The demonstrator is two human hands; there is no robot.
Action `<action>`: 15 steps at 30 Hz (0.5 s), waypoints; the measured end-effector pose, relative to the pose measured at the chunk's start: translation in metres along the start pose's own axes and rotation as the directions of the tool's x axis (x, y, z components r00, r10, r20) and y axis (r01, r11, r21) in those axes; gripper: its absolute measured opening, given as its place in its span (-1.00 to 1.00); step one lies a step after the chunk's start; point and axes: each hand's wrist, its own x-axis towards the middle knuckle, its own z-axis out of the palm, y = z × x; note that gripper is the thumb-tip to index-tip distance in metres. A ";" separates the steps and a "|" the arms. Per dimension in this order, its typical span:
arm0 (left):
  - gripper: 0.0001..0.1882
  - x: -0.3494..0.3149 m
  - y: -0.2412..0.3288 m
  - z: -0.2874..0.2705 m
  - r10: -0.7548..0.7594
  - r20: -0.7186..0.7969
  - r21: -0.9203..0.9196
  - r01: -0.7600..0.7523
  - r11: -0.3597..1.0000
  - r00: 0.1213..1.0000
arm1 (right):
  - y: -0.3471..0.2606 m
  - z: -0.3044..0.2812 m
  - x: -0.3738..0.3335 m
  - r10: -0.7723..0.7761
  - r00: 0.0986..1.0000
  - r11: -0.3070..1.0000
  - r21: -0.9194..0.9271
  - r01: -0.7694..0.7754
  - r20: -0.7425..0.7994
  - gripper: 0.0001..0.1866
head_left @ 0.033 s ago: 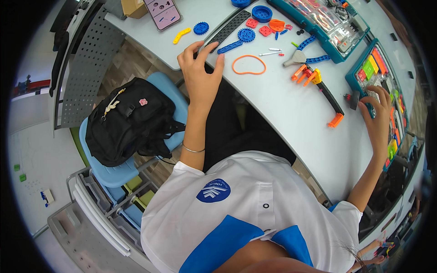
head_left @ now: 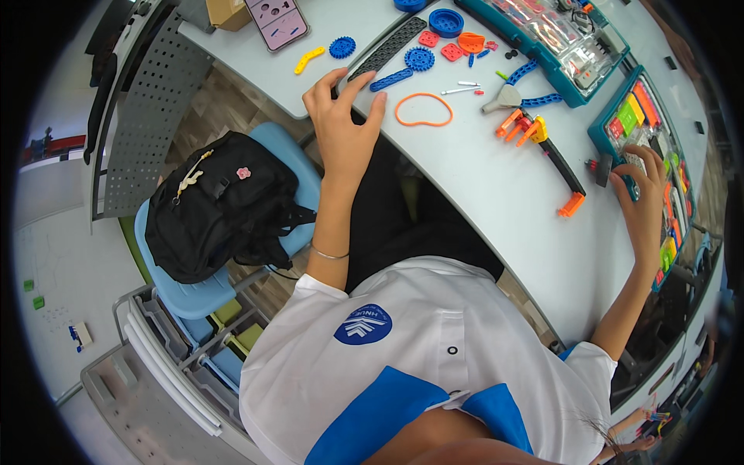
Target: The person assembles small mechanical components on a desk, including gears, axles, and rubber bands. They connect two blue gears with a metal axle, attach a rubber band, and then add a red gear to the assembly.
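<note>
My left hand point(head_left: 345, 120) is open at the table's edge, its fingers spread and nothing in them. Beside its fingertips lie a long dark grey perforated beam point(head_left: 387, 49) and a blue beam point(head_left: 391, 80). My right hand point(head_left: 645, 190) reaches over the near rim of a teal parts tray point(head_left: 601, 128), thumb and fingers apart around the rim. Part of its fingertips is hidden. A dark grey block point(head_left: 603, 170) sits right beside this hand. Left of it lies a built piece with a black bar point(head_left: 562, 167), a yellow joint and orange ends.
An orange rubber band point(head_left: 424, 110), blue gears point(head_left: 419, 59), red plates point(head_left: 452, 53) and small pins lie on the white table point(head_left: 496, 225). A second teal case point(head_left: 573, 85) stands behind. A phone point(head_left: 277, 23) lies far left. A black backpack point(head_left: 225, 205) rests on a blue chair point(head_left: 186, 298).
</note>
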 end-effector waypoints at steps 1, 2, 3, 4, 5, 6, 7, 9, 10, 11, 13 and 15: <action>-0.74 -0.001 -0.001 0.001 0.004 -0.002 0.005 -0.004 1.000 1.000 | 0.000 0.000 0.000 -0.005 1.000 1.000 0.007 0.005 -0.001 -0.88; -0.75 -0.002 -0.003 0.004 0.009 -0.003 0.010 -0.009 1.000 1.000 | -0.001 0.000 0.000 -0.011 1.000 1.000 0.014 0.011 -0.002 -0.88; -0.76 -0.002 -0.003 0.006 0.013 -0.005 0.010 -0.013 1.000 1.000 | -0.001 -0.001 0.000 -0.011 1.000 1.000 0.014 0.011 0.000 -0.87; -0.77 -0.002 -0.003 0.007 0.017 -0.005 0.009 -0.017 1.000 1.000 | -0.003 -0.001 0.000 -0.012 1.000 1.000 0.015 0.012 0.001 -0.87; -0.78 -0.002 -0.003 0.006 0.020 -0.006 0.010 -0.020 1.000 1.000 | -0.004 -0.002 -0.001 -0.012 1.000 1.000 0.016 0.012 0.003 -0.87; -0.79 0.000 -0.004 0.008 0.026 -0.004 -0.003 -0.026 1.000 1.000 | -0.004 -0.006 0.000 -0.023 1.000 1.000 0.017 0.023 -0.004 -0.87; -0.79 0.002 -0.004 0.008 0.061 -0.030 -0.006 -0.062 0.998 0.998 | -0.004 -0.012 0.000 -0.033 0.999 0.999 0.019 0.033 -0.010 -0.87; -0.79 0.005 0.000 0.003 0.132 -0.083 -0.007 -0.133 0.991 0.988 | 0.001 -0.021 0.002 -0.090 0.991 0.994 -0.066 0.084 -0.102 -0.87; -0.80 0.004 0.005 -0.002 0.039 -0.077 -0.103 -0.047 0.994 0.996 | 0.001 -0.025 0.005 -0.077 0.984 0.995 -0.067 0.067 -0.160 -0.87; -0.80 0.001 0.011 -0.010 -0.055 -0.061 -0.198 0.042 0.979 0.997 | 0.001 -0.031 0.008 -0.066 0.974 0.996 -0.068 0.052 -0.217 -0.86; -0.80 -0.001 0.010 -0.008 -0.141 -0.091 -0.415 0.091 0.905 0.986 | -0.009 -0.041 0.016 -0.100 0.943 0.994 -0.075 0.080 -0.317 -0.85; -0.79 -0.005 0.016 -0.008 -0.242 0.048 -0.647 0.215 0.731 0.969 | -0.041 -0.038 0.033 -0.147 0.945 0.988 0.006 0.156 -0.292 -0.84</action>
